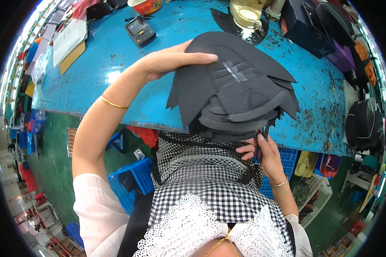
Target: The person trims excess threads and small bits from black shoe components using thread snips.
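Observation:
A layered stack of black cut pieces (227, 92), perhaps fabric or foam, lies over the front part of the blue table, with a strip of clear tape on its top. My left hand (176, 59) grips its far left edge, thumb on top and fingers hidden underneath. Below the near right edge of the stack, my right hand (266, 152) is closed around small scissors (257, 153) with a blue handle. The scissor blades point up beside the black layers; their tips are partly hidden.
On the blue table (103, 94) stand a handheld scanner (140, 31), a red bowl (145, 6), a yellowish container (248, 15) and dark boxes (306, 28). Papers (70, 38) lie at the far left. Blue crates (131, 182) sit below the front edge.

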A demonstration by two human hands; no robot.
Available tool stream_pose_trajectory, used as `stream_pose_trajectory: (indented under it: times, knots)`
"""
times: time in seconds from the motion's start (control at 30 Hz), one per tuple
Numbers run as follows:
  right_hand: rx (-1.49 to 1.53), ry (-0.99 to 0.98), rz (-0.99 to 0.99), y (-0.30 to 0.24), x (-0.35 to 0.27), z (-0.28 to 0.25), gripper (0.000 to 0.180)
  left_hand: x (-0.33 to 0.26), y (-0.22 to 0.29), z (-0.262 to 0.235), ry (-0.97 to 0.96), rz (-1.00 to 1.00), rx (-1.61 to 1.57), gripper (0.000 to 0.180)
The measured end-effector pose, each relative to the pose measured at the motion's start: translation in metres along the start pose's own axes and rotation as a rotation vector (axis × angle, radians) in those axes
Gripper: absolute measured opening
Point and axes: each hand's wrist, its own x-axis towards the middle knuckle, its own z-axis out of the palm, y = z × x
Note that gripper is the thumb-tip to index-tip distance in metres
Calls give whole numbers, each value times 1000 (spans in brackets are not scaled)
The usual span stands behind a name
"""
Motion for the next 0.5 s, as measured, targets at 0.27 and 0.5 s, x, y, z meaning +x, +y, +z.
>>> stream_pose_trajectory:
  times: [0.27,0.5]
  knots:
    - [-230,-39,16,2,7,-10,30,4,11,21,-74,184,77,99]
    - [-546,69,203,-21,-10,-47,33,21,11,27,-52,286,396,104]
